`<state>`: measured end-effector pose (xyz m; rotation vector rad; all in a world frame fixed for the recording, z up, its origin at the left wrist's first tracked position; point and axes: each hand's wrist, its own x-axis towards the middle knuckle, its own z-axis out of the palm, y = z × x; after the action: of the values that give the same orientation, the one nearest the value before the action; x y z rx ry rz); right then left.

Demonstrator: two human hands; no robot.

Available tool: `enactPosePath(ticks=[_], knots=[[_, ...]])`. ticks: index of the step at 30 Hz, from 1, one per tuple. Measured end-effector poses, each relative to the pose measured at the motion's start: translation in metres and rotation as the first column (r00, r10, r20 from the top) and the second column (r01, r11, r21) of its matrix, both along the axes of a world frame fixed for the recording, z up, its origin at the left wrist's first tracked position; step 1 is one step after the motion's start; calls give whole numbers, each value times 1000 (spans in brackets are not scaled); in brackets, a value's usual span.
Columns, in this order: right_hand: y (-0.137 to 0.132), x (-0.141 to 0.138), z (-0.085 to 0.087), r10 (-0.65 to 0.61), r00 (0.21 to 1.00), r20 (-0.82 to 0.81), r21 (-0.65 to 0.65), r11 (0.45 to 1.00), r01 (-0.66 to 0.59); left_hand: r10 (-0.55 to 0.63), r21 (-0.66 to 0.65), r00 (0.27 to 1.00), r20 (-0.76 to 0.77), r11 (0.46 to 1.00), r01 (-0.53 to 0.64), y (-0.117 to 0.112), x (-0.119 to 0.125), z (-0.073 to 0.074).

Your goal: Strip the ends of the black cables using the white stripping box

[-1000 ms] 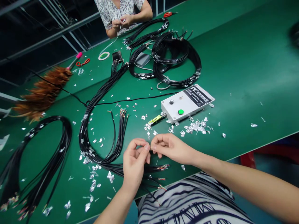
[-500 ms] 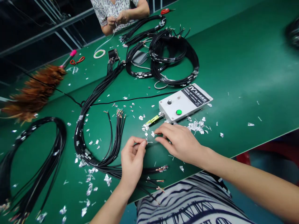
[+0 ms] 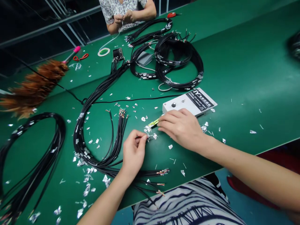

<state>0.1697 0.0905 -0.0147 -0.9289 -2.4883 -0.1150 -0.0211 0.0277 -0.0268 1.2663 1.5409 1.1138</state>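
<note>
My left hand (image 3: 134, 150) is closed in a pinch on a thin black cable (image 3: 147, 137); its stripped end pokes out past the fingertips, and most of it is hidden by the hand. My right hand (image 3: 180, 128) has its fingers closed round the rear part of a yellow-green clip (image 3: 153, 123). This clip sticks out from the front of a white box (image 3: 179, 103) with a black knob and a dark printed label. The hand hides the box's green button. Just below the clip's tip lie foil scraps (image 3: 147, 128).
A long black cable bundle (image 3: 79, 134) curves left of my hands, its bare ends beside my left wrist. Coiled cables (image 3: 199, 75) lie behind the box. At left are a feather duster (image 3: 39, 87) and red-handled scissors (image 3: 81, 57). A co-worker's hands (image 3: 124, 18) are across the table (image 3: 246, 62).
My right hand has moved up from beside the left fingertips onto the clip, covering the green button. My left hand, still pinching the cable, has shifted slightly up.
</note>
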Motion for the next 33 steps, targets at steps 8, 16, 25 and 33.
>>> enactPosePath(ticks=[8, 16, 25, 33], knots=[[16, -8, -6, -45, 984, 174, -65, 996, 57, 71, -63, 991, 110, 996, -64, 25, 2, -5], [26, -12, -7, -27, 985, 173, -144, 988, 52, 92, 0, 995, 50, 996, -92, 34, 5, -10], [29, -14, -2, -39, 970, 240, -142, 987, 75, 76, -31, 997, 12, 997, -76, 38, 10, -14], [25, -17, 3, -38, 972, 230, -191, 978, 84, 62, -30, 998, 13, 998, -62, 41, 8, -16]])
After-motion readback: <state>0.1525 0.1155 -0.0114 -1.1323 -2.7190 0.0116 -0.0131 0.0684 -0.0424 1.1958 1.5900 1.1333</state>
